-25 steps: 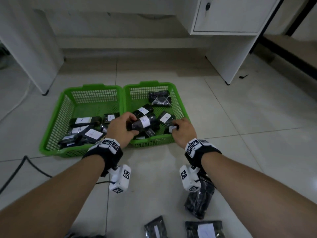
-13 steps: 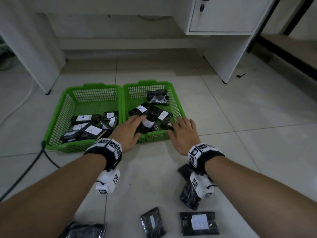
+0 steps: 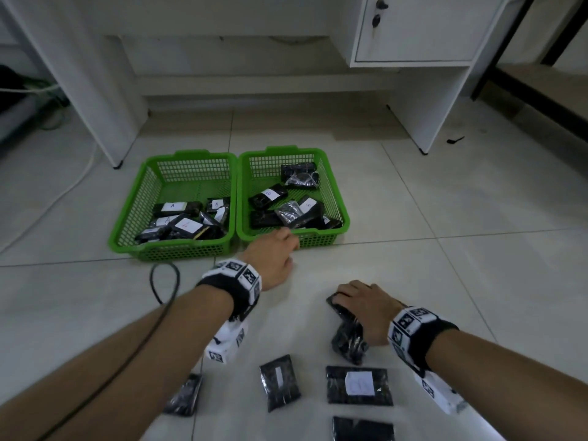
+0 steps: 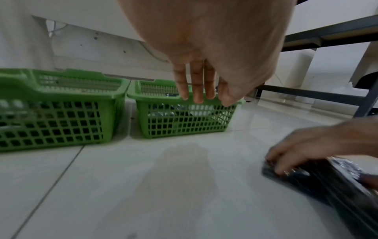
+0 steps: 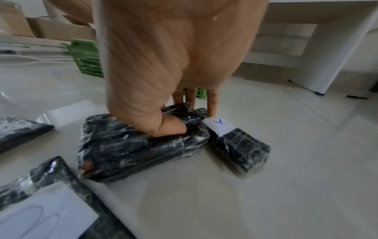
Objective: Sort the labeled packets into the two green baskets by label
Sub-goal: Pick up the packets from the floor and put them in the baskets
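Note:
Two green baskets stand side by side on the floor. The left basket point(image 3: 171, 248) point(image 4: 51, 122) holds black packets with A labels; the right basket point(image 3: 318, 240) point(image 4: 184, 124) holds several more black packets. My left hand point(image 3: 288, 246) point(image 4: 202, 98) hovers empty just before the right basket's front rim, fingers straight. My right hand point(image 3: 342, 297) point(image 5: 190, 116) lies on a plastic-wrapped black packet point(image 3: 348, 338) point(image 5: 132, 145) on the floor, thumb pressed into it and fingers over its far end. A smaller labeled packet point(image 5: 235, 142) touches it on the right.
More packets lie on the floor near me: one with a white label point(image 3: 359, 385), a narrow one point(image 3: 279, 381), one at the left point(image 3: 184, 394), one at the bottom edge point(image 3: 362, 429). A black cable point(image 3: 165, 281) loops left of my left wrist. White desk legs point(image 3: 95, 90) and a cabinet point(image 3: 429, 90) stand behind the baskets.
Both hands have drawn back out of the right basket. The left let go of a packet there and is empty; the right dropped to the floor and took hold of a packet.

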{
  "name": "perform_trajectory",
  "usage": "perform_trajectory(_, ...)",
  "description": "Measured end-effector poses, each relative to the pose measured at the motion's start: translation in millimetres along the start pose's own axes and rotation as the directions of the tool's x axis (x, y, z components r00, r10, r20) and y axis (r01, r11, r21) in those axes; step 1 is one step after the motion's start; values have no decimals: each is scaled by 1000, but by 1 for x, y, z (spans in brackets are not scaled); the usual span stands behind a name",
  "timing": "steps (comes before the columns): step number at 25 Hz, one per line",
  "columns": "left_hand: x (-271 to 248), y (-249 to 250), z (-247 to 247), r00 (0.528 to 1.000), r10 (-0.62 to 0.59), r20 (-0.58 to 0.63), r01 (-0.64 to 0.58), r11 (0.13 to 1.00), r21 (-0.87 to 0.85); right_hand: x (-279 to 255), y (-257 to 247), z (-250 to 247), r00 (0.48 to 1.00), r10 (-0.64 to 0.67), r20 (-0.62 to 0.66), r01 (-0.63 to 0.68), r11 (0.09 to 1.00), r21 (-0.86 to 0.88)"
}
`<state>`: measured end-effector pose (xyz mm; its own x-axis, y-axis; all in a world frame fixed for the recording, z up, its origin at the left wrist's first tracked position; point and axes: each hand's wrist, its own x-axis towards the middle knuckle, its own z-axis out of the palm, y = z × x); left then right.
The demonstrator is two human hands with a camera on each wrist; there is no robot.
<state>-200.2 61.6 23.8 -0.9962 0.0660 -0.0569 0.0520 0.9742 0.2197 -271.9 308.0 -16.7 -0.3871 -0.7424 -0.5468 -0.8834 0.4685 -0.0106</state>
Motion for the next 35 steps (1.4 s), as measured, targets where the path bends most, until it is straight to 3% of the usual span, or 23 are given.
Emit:
perform_trajectory(5, -54, 30, 35, 978, -38, 205, 57, 995, -87, 2, 3, 11, 999, 40, 24, -38, 998, -50)
perform_trajectory(10, -103, 32, 67, 877, -111, 467, 151, 987, -50, 2, 6, 10, 995, 35, -91, -30, 998, 58)
perform_trajectory(14, -116, 36, 80, 878, -163, 451, 209, 977, -53, 5, -1, 14, 995, 32, -99, -20, 993, 115)
perform_trajectory(17, -119, 41, 82, 891, -168, 422, 233, 967, -108, 10, -10, 10, 987, 84, -135, -32, 936, 350)
perform_trajectory(18, -119, 44, 84, 887, -157, 435, 219, 971, -95, 11, -10, 4, 981, 142, -131, -59, 865, 498)
perform_trajectory(21, -119, 56, 86, 863, -167, 477, 208, 978, -34, 13, -12, -11, 976, 216, 9, -119, 502, 857)
perform_trajectory(24, -113, 55, 87, 854, -230, 468, 342, 924, -171, 14, -17, -18, 976, 191, 110, -132, 108, 985)
perform_trajectory(26, -111, 45, 84, 906, -273, 322, 381, 857, -346, 15, -20, -22, 975, 183, 125, -113, -72, 991)
perform_trajectory(28, -110, 33, 74, 932, -354, 79, 341, 781, -524, 16, -23, -30, 978, 181, 101, -69, -178, 982)
perform_trajectory(30, -109, 20, 60, 909, -409, -79, 291, 760, -582, 19, -24, -39, 980, 186, 68, -11, -288, 957)
perform_trajectory(33, -111, -1, 44, 877, -471, -98, 327, 733, -596, 27, -29, -53, 992, 125, -4, 52, -383, 922)
perform_trajectory(35, -115, -13, 37, 875, -458, -159, 313, 785, -535, 32, -35, -63, 992, 121, -33, 73, -349, 934)
